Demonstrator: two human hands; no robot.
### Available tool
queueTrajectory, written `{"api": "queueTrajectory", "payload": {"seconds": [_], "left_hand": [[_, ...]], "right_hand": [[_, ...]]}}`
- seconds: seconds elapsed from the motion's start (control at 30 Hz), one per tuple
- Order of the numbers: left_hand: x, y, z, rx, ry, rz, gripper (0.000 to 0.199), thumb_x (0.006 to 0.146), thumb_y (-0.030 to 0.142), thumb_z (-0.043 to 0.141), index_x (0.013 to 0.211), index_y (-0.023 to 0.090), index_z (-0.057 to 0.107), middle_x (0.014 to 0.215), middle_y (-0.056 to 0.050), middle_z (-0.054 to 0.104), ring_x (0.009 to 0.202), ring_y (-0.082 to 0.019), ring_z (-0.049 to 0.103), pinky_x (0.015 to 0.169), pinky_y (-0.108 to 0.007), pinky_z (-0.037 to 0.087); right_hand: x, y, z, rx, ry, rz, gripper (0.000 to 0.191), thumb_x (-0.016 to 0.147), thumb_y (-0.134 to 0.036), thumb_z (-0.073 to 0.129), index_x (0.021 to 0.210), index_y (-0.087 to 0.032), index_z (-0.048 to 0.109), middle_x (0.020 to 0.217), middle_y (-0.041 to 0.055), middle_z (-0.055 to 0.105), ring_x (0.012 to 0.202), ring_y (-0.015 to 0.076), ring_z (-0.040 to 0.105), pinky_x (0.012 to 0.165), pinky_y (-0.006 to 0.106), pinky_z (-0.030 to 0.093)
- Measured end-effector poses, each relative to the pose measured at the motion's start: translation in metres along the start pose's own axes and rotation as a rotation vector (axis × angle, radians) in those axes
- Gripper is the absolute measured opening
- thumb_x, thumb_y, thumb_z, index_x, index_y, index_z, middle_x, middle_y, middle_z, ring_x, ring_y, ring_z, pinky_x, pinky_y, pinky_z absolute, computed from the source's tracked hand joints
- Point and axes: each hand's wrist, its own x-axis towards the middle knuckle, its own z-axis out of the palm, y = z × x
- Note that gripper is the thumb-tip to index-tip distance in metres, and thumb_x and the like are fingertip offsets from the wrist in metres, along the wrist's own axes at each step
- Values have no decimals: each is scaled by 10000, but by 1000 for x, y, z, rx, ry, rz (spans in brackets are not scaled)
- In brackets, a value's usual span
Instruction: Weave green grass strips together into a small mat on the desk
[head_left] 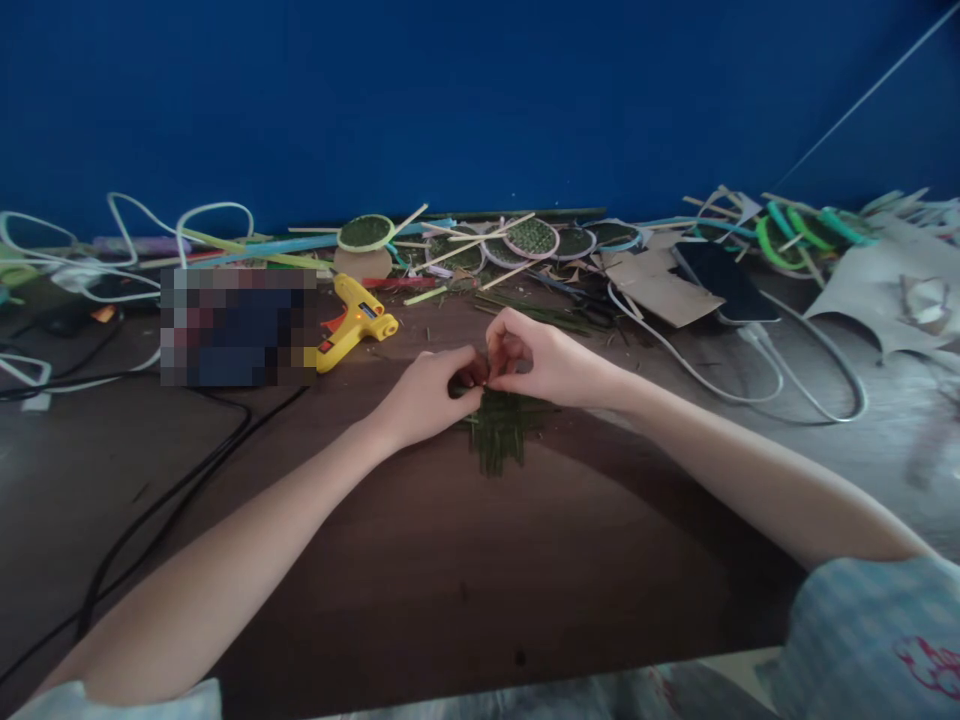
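Green plant strips (pixel 499 435), crossed over one another like a small woven mat, lie on the dark table in front of me. My left hand (pixel 442 390) is at their upper left edge, thumb and fingertips pinched together close to the strips. From the right, my right hand (pixel 529 358) meets it, thumb and index finger closed in a pinch and the other fingers curled. Both sets of fingertips nearly touch above the weave. Whatever lies between them is too small to make out, though the strips are right beneath.
A yellow glue gun (pixel 352 322) lies left of my hands, beside a blurred-out patch. Round green woven discs (pixel 531 238) and thin sticks line the back by the blue wall. A phone (pixel 726 282) with a white cable (pixel 780 370) sits right; black cables (pixel 187 480) run left.
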Motion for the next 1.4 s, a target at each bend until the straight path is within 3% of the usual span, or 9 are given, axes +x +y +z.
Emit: {"api": "queueTrajectory", "payload": {"seconds": [0.23,0.4,0.47,0.57,0.83,1.2,1.4], "left_hand": [[2,-4,5,68,7,20,51,744,218,555,788,192,558,758,14,612,727,-145,561,733,-289,394],[2,-4,7,107,3,28,75,800,226,507,824,200,572,818,16,636,771,-148,573,775,-314,361],[1,-3,6,130,2,22,93,811,230,491,846,205,574,838,12,638,794,-158,576,778,-321,354],[0,-2,6,134,9,9,86,814,229,484,853,211,558,821,14,637,793,-164,581,771,-322,357],[-1,2,5,32,54,-21,150,729,131,552,831,199,466,804,38,622,740,-119,575,788,-291,380],[-2,-3,7,-45,82,-27,202,720,136,550,864,204,427,815,15,585,730,-123,563,694,-271,414],[-3,-8,8,-115,67,16,228,719,115,552,885,203,424,816,17,563,741,-116,550,693,-258,423]], "right_hand": [[0,-2,-10,126,-36,11,191,794,-339,555,822,-181,451,751,7,571,687,108,564,587,231,434],[2,-6,-16,129,115,251,368,877,-478,367,698,-172,466,555,-14,505,445,72,490,409,204,356],[3,-5,-18,13,59,375,342,857,-457,425,673,-173,477,488,-20,497,387,72,463,396,209,356],[3,0,-19,-168,-100,449,265,800,-393,525,656,-172,503,460,-15,539,361,74,454,412,217,360],[5,11,-14,-471,-69,354,261,682,-403,589,574,-166,579,489,-30,493,458,67,396,457,223,279],[6,8,-11,-524,-98,415,236,650,-411,600,587,-185,587,526,-20,532,489,88,430,486,235,290],[6,6,-12,-491,-121,435,242,672,-405,580,589,-177,580,446,-30,519,436,78,446,480,220,307]]}}
